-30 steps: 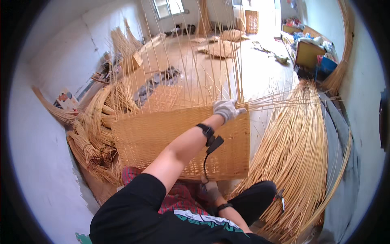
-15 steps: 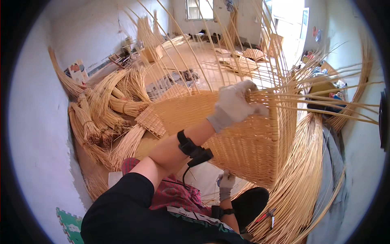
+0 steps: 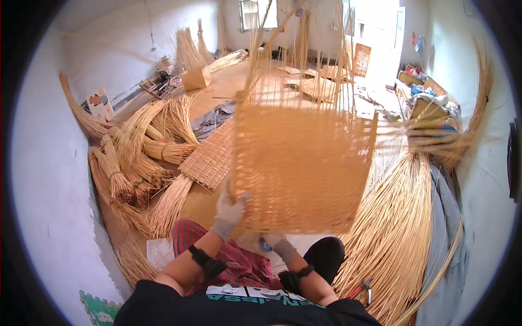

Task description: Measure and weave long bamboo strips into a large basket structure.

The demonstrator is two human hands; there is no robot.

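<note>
A partly woven wicker basket (image 3: 302, 168) stands up in front of me, its flat woven side facing me and long loose canes rising from its top edge. It is smeared by motion. My left hand (image 3: 231, 212), in a pale work glove, grips its lower left edge, thumb on the near side and fingers hidden behind. My right hand (image 3: 280, 247), also gloved, is at the bottom edge, right of my left hand. Its fingers are blurred and partly hidden, with a small blue patch beside them; I cannot tell whether it grips the basket.
Bundles of cane (image 3: 130, 152) lie on the left beside a flat woven panel (image 3: 209, 157). A wide spread of loose canes (image 3: 402, 217) covers the right, with red-handled pliers (image 3: 360, 288) on it. More woven panels (image 3: 321, 87) lie farther back. A wall (image 3: 49, 163) runs along the left.
The basket has turned, so a flat side now faces me. My left hand has gone from its upper edge down to the lower left edge. My right hand has shifted slightly left.
</note>
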